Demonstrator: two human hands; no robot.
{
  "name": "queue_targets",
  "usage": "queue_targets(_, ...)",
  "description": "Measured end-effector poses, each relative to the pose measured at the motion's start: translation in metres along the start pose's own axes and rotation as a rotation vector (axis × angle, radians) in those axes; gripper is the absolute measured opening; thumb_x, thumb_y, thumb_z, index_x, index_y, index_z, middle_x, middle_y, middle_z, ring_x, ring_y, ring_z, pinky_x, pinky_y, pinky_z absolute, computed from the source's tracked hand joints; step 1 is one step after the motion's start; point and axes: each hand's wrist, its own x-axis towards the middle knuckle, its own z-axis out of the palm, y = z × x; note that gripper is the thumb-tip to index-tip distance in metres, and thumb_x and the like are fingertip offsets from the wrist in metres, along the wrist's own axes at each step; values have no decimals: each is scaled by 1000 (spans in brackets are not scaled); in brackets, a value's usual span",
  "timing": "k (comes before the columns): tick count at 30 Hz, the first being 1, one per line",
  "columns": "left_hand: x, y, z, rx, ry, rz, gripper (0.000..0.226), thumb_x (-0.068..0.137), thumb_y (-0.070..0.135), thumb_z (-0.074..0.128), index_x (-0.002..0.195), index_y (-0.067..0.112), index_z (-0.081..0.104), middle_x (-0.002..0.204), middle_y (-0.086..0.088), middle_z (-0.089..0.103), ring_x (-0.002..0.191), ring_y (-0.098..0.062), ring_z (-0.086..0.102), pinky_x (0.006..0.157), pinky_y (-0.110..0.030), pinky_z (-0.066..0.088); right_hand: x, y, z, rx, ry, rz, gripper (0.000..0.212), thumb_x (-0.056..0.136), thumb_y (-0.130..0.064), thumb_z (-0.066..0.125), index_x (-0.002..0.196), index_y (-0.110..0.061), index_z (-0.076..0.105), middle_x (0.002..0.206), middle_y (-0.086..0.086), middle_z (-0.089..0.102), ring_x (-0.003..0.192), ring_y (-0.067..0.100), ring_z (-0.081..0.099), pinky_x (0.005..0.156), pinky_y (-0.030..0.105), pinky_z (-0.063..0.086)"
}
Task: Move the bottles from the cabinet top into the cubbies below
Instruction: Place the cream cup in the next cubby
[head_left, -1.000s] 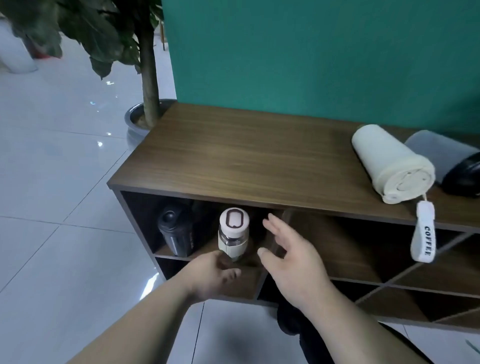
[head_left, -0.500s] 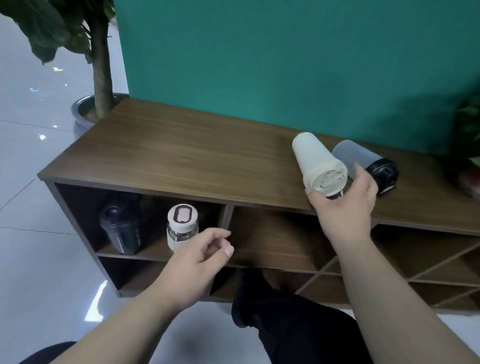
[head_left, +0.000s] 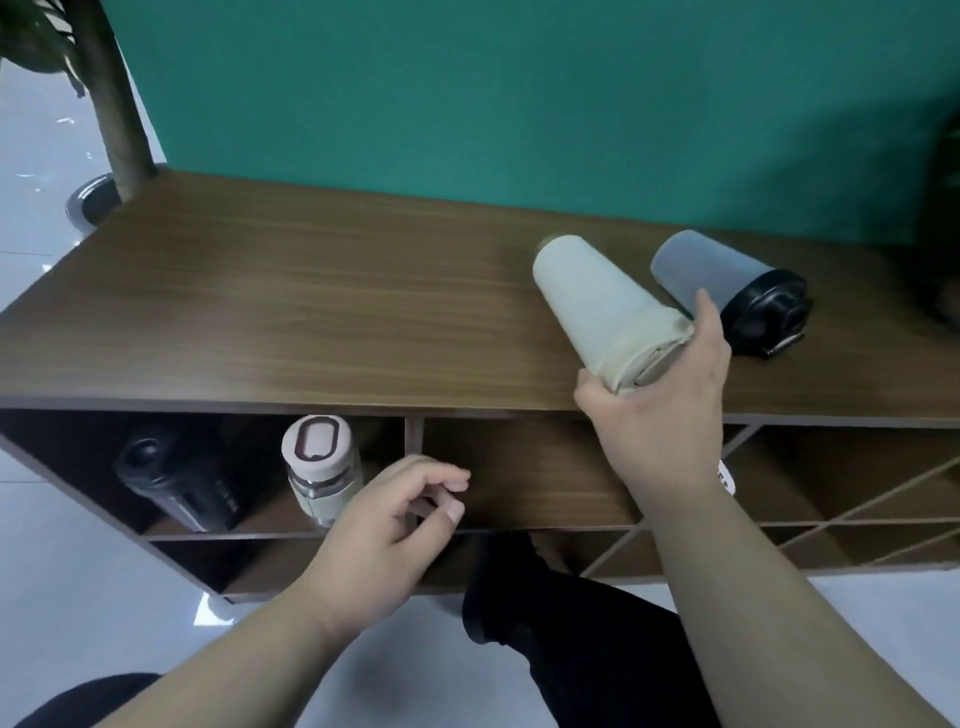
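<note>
Head view: your right hand (head_left: 662, 410) has moved from reaching to clasping the cream bottle (head_left: 597, 306) lying on the cabinet top (head_left: 311, 312), cubby transfer next; left hand (head_left: 384, 530) hangs loosely curled, empty

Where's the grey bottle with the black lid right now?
In the head view, the grey bottle lies on its side at the right of the cabinet top, just right of the cream tumbler that the right hand grips.
</note>
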Motion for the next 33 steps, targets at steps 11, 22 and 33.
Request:
queue_targets(11, -11, 2, 10, -245, -38, -224, 76, 66, 21, 81, 133, 37, 49, 125, -2, 59, 102, -16, 65, 91, -33, 55, -49, 12, -108, 236, -384, -169, 100, 61, -46, 71, 151, -47, 28, 143, -8, 52, 131, 12, 52, 106, 40, 45)
queue_targets(22, -14, -26, 45, 296, -395, -385, 118, 68, 38, 90, 160, 35, 17, 151, 13, 30, 135, -14, 47, 111, -29, 41, -76, 33, -35, -204, -832, -103, 121, 68, -46, 80, 160, -40, 2, 146, -25, 34, 131, -5, 36, 103, 9, 32)
queue_targets(33, 43, -103, 100, 231, -212, -363, 65, 72, 45, 80, 133, 42, 57, 129, 17, 66, 125, -9, 60, 108, -38, 50, -61, 88, 47, 35, -809, 171, 122, 49, -43, 92, 149, -54, 22, 143, -23, 53, 134, -2, 48, 113, 32, 43)
